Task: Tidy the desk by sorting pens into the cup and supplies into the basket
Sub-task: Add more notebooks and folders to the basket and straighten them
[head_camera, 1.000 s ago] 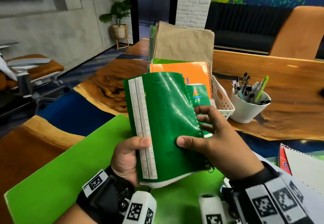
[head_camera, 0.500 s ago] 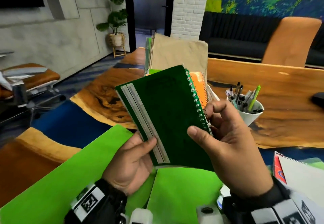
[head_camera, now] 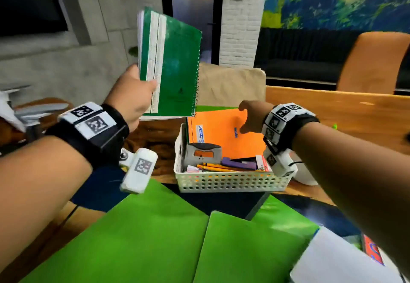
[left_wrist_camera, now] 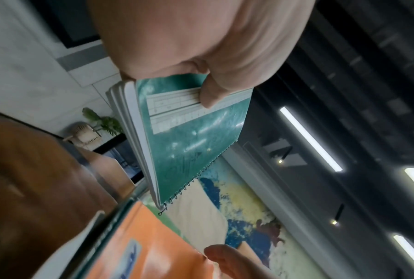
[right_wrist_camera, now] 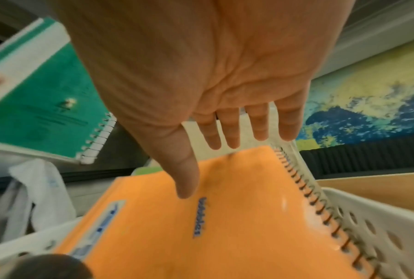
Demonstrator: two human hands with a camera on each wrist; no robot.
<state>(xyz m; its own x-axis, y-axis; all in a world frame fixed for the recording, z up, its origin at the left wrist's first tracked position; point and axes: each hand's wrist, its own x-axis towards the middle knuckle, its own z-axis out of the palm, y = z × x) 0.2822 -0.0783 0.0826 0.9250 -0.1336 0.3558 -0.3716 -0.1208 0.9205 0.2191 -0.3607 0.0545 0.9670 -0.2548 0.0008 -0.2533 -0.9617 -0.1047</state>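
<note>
My left hand [head_camera: 149, 85] grips a green spiral notebook [head_camera: 175, 67] by its open-edge side and holds it upright in the air, above and left of the white basket [head_camera: 230, 181]. In the left wrist view my thumb presses the green notebook's [left_wrist_camera: 189, 136] cover. My right hand [head_camera: 249, 116] is open with straight fingers over an orange spiral notebook [head_camera: 221, 134] that leans in the basket. In the right wrist view the fingertips [right_wrist_camera: 232, 139] are at the top edge of the orange notebook [right_wrist_camera: 224, 217]. The white pen cup [head_camera: 307, 177] is mostly hidden behind my right wrist.
The basket also holds a grey stapler [head_camera: 204, 153], yellow pencils [head_camera: 216, 167] and a purple item [head_camera: 238, 163]. A brown envelope [head_camera: 230, 83] stands behind it. Green folders [head_camera: 144, 238] and white paper [head_camera: 343, 260] lie on the near desk. An orange chair [head_camera: 372, 61] is at the far right.
My right hand let go of the green notebook and moved to the orange one in the basket. My left hand alone lifted the green notebook up and left.
</note>
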